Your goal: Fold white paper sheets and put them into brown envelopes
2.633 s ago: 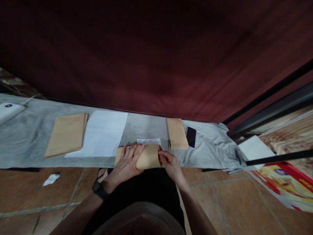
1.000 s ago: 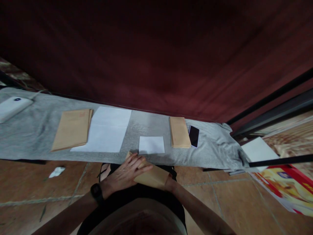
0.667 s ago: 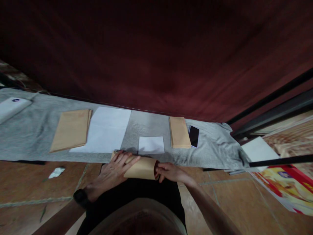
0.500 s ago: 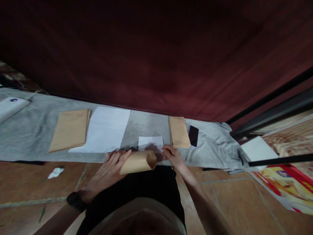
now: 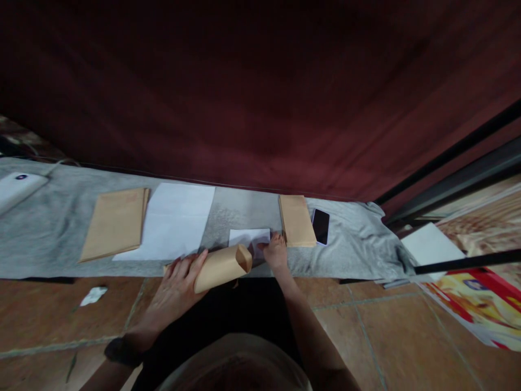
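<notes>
Head view: left hand [image 5: 179, 279] clamped on brown envelope [image 5: 220, 269], mouth gaping, seven o'clock from white slip [image 5: 244, 235]. Right hand [image 5: 275, 253] at slip's three-o'clock edge, pinch unclear. Both likely light, crease-prone; hold edges.

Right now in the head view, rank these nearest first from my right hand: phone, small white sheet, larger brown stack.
1. Small white sheet: just left, right by your right hand.
2. Phone: to its right.
3. Larger brown stack: far left.
</notes>
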Action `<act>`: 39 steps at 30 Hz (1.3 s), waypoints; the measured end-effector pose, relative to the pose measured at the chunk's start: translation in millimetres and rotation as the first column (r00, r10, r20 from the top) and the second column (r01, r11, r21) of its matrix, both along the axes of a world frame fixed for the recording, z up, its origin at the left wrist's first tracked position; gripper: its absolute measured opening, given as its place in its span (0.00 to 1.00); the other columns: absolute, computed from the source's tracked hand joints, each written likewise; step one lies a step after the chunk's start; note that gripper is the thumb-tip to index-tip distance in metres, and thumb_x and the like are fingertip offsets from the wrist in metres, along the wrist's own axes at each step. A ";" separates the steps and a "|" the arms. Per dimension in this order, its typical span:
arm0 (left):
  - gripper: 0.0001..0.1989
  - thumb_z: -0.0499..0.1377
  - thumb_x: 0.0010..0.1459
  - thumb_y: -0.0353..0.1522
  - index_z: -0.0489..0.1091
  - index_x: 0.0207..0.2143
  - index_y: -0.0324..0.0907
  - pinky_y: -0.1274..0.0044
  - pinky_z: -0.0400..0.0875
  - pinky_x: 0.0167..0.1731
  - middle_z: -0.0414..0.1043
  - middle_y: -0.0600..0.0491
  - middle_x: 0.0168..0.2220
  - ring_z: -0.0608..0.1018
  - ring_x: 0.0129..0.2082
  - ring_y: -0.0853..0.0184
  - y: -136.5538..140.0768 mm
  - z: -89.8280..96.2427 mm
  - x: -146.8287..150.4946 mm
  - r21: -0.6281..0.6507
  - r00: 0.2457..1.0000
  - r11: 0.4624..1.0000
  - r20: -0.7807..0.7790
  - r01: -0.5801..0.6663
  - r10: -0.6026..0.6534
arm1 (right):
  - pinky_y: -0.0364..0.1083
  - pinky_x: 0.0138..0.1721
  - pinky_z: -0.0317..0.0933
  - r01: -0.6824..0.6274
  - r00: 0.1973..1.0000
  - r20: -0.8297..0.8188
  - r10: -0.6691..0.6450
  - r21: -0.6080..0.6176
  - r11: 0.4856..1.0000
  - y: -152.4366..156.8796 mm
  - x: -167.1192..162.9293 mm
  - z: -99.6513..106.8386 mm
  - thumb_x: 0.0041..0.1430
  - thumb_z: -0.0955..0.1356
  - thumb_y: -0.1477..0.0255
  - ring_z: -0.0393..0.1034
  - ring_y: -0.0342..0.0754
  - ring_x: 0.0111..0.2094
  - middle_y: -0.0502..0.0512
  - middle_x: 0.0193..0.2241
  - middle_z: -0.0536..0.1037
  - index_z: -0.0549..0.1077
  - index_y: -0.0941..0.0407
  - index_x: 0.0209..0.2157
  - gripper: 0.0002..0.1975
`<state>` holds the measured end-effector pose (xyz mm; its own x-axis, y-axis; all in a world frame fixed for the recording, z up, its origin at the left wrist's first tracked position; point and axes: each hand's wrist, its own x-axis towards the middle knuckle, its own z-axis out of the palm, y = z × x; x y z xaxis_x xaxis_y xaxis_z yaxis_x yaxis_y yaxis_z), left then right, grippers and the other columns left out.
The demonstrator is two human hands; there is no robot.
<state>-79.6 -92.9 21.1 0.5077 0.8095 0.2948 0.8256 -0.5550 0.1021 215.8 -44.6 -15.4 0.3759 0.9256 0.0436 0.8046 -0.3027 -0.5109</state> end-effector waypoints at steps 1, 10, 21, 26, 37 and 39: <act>0.40 0.59 0.59 0.36 0.46 0.70 0.42 0.58 0.67 0.56 0.69 0.39 0.53 0.73 0.54 0.47 0.2 0.2 1.0 0.004 1.000 1.000 0.000 -0.009 0.009 | 0.54 0.53 0.63 0.004 1.000 -0.026 -0.004 -0.009 1.000 0.9 1.9 1.0 0.53 0.73 0.70 0.71 0.61 0.50 0.69 0.45 0.77 0.71 0.60 0.47 0.20; 0.41 0.59 0.58 0.34 0.45 0.70 0.41 0.57 0.65 0.56 0.69 0.38 0.54 0.72 0.55 0.47 2.3 -3.0 10.1 0.023 0.999 0.999 -0.013 -0.032 0.032 | 0.48 0.43 0.67 -0.003 0.919 -0.390 0.055 0.131 0.991 -1.3 18.8 8.1 0.55 0.68 0.68 0.71 0.51 0.37 0.52 0.31 0.76 0.69 0.53 0.31 0.04; 0.48 0.62 0.55 0.37 0.40 0.71 0.41 0.55 0.67 0.54 0.67 0.37 0.55 0.71 0.54 0.44 5.5 -4.6 12.8 -0.010 0.994 0.994 0.027 -0.106 0.106 | 0.50 0.42 0.69 0.177 0.595 -0.793 0.129 0.286 0.942 -51.4 59.3 52.4 0.57 0.68 0.59 0.75 0.52 0.38 0.56 0.37 0.82 0.77 0.56 0.43 0.18; 0.47 0.62 0.56 0.37 0.40 0.71 0.40 0.54 0.66 0.56 0.67 0.37 0.55 0.71 0.56 0.44 7.6 -4.4 11.7 -0.004 0.996 0.998 0.060 -0.060 0.061 | 0.47 0.37 0.68 0.068 0.679 -0.722 0.135 0.245 0.967 -61.6 59.5 58.9 0.55 0.70 0.59 0.74 0.51 0.33 0.54 0.30 0.82 0.81 0.56 0.35 0.15; 0.46 0.62 0.56 0.37 0.42 0.71 0.41 0.53 0.60 0.61 0.67 0.38 0.57 0.70 0.59 0.46 10.3 -7.8 4.0 -0.045 0.999 0.999 0.028 0.015 -0.014 | 0.48 0.40 0.69 -0.146 0.720 -0.633 0.283 0.261 0.954 -55.6 73.3 65.6 0.57 0.68 0.62 0.76 0.52 0.40 0.54 0.37 0.84 0.82 0.52 0.36 0.13; 0.46 0.62 0.56 0.37 0.42 0.71 0.40 0.53 0.59 0.62 0.67 0.37 0.57 0.70 0.59 0.45 10.1 -6.5 6.0 -0.037 1.000 0.999 0.004 0.009 -0.009 | 0.47 0.38 0.68 -0.191 0.740 -0.613 0.278 0.205 0.960 -55.3 76.0 61.7 0.57 0.68 0.61 0.76 0.52 0.37 0.53 0.34 0.83 0.82 0.53 0.33 0.13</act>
<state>-73.6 -82.9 14.6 0.5141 0.8152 0.2667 0.8202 -0.5582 0.1254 291.8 -99.8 46.3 0.1297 0.9915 -0.0070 0.3232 -0.0489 -0.9451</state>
